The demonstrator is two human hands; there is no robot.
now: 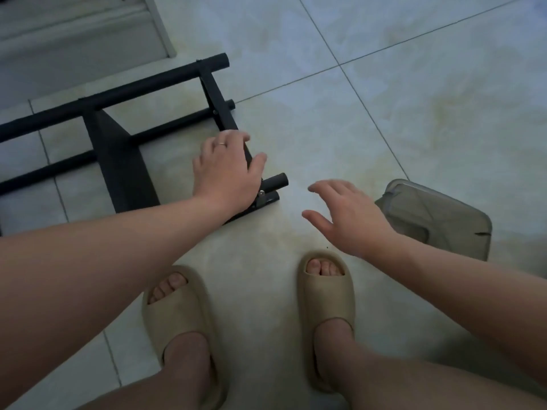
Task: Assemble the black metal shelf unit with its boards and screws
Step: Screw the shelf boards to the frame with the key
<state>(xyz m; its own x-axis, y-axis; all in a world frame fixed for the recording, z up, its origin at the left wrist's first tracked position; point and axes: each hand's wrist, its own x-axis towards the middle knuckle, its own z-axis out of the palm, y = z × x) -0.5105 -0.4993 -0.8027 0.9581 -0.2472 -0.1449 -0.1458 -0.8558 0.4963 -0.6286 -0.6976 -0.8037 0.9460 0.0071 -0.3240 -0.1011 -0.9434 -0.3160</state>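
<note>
The black metal shelf frame lies on its side on the tiled floor at the left, with round tubes, a flat end bar and a dark board fixed across it. My left hand grips the frame's end bar near its lower corner, fingers over the top and thumb on the right side. A silver screw head shows just below that hand. My right hand hovers above the floor to the right of the frame, fingers spread, holding nothing.
A translucent plastic container sits on the floor at the right, partly behind my right wrist. My feet in beige slides stand at the bottom middle. A raised step or door sill runs along the top left.
</note>
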